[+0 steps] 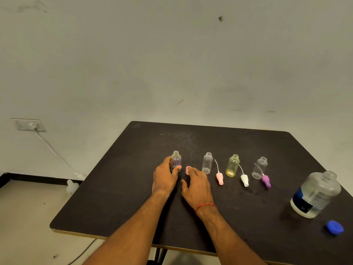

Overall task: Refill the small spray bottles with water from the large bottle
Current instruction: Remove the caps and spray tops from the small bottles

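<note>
Now, the left hand (163, 178) has its grip wrapped round the leftmost small bottle (176, 161), upright and uncapped, at the left end of a row across the middle of the worktop (124, 197). The right hand (198, 188) shows a loose, open grip, fingertips (191, 169) touching a pink cap (188, 170) just beside that bottle. Rightward stand a clear bottle (207, 163), a yellow bottle (232, 166) and a last clear bottle (259, 168), with a pink spray head (219, 177), a white spray head (244, 180) and a purple spray head (266, 181) lying by them. The large bottle (316, 194) stands uncapped near the right edge, its blue lid (334, 227) toward the near right corner.
</note>
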The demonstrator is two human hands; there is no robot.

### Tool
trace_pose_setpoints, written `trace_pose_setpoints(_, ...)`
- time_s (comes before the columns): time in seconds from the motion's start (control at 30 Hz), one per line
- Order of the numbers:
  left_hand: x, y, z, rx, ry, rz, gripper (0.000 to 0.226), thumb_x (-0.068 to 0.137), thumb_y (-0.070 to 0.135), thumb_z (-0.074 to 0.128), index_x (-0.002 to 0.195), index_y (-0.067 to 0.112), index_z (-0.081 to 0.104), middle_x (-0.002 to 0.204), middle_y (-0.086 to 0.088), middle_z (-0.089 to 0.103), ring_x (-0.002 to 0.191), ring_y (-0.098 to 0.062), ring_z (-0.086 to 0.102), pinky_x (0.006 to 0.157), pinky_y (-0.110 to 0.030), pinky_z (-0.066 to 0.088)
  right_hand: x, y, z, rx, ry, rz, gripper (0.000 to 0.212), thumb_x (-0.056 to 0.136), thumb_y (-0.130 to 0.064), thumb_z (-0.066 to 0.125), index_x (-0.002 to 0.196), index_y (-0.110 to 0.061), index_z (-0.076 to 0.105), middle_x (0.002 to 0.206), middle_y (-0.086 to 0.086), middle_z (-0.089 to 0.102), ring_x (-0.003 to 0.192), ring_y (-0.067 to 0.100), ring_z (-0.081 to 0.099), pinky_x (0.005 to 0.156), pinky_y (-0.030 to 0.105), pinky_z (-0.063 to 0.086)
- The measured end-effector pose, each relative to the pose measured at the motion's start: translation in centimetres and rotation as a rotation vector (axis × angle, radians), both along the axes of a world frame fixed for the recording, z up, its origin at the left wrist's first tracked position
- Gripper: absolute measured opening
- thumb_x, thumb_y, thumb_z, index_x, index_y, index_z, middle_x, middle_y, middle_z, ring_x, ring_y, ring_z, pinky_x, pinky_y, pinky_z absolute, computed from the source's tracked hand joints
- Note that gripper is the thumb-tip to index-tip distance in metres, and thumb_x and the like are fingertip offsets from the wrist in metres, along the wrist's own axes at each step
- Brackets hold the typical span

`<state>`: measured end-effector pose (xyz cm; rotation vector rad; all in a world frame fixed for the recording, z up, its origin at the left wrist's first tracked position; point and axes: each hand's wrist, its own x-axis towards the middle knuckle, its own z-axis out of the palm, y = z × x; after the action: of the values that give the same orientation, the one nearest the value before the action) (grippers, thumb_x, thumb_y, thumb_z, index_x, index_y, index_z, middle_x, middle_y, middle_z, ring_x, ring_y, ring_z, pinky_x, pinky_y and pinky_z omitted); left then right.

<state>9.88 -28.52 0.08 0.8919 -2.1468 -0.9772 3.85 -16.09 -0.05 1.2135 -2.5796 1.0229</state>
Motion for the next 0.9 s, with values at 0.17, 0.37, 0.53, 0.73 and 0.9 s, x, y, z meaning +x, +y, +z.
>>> trace_pose_setpoints(0.17,-0.04,-0.04,-0.14,-0.016,-0.010,-0.003,0.042,0.094,0.031,0.071,0.133,0.021,0.059,0.124,-0.002,0.071,0.115,-0.019,0.066,0.093,-0.030,0.050,-0.04,-0.31,0.18,0.002,0.000,-0.001,0.054,0.088,-0.032,0.062,0.137,-0.014,0.048,0.131,-0.003,0.053,0.122,0.016,0.043,0.105,0.028,0.040)
trace_pose_setpoints(0.37,-0.10,-0.09,-0.24,-0.034,-0.019,-0.005,0.044,0.095,0.031,0.070,0.136,0.020,0.057,0.124,-0.002,0.071,0.114,-0.019,0.066,0.094,-0.030,0.050,0.01,-0.62,0.31,0.031,0.049,-0.012,0.056,0.088,-0.033,0.059,0.138,-0.014,0.045,0.130,0.002,0.048,0.118,0.019,0.044,0.103,0.032,0.041)
trace_pose_setpoints(0.53,-0.10,-0.17,-0.27,-0.033,-0.020,-0.006,0.045,0.095,0.032,0.070,0.137,0.021,0.057,0.124,-0.003,0.071,0.114,-0.018,0.066,0.095,-0.030,0.051,0.08,-0.62,0.11,0.046,0.068,-0.010,0.058,0.088,-0.033,0.059,0.141,-0.017,0.042,0.131,0.005,0.045,0.120,0.020,0.043,0.102,0.033,0.043)
trace_pose_setpoints(0.73,-0.07,-0.19,-0.32,-0.037,-0.016,-0.005,0.045,0.095,0.031,0.070,0.137,0.020,0.057,0.125,-0.002,0.070,0.115,-0.018,0.065,0.095,-0.030,0.051,0.08,-0.62,0.14,0.044,0.063,-0.001,0.057,0.088,-0.033,0.059,0.142,-0.019,0.043,0.128,0.004,0.049,0.117,0.020,0.044,0.100,0.033,0.044)
trace_pose_setpoints(0.9,-0.08,-0.18,-0.31,-0.037,-0.005,-0.007,0.044,0.095,0.030,0.071,0.136,0.020,0.058,0.125,-0.001,0.071,0.115,-0.016,0.066,0.095,-0.029,0.051,0.05,-0.63,0.19,0.044,0.060,-0.009,0.060,0.088,-0.034,0.059,0.142,-0.015,0.041,0.130,0.004,0.049,0.119,0.019,0.044,0.102,0.032,0.042)
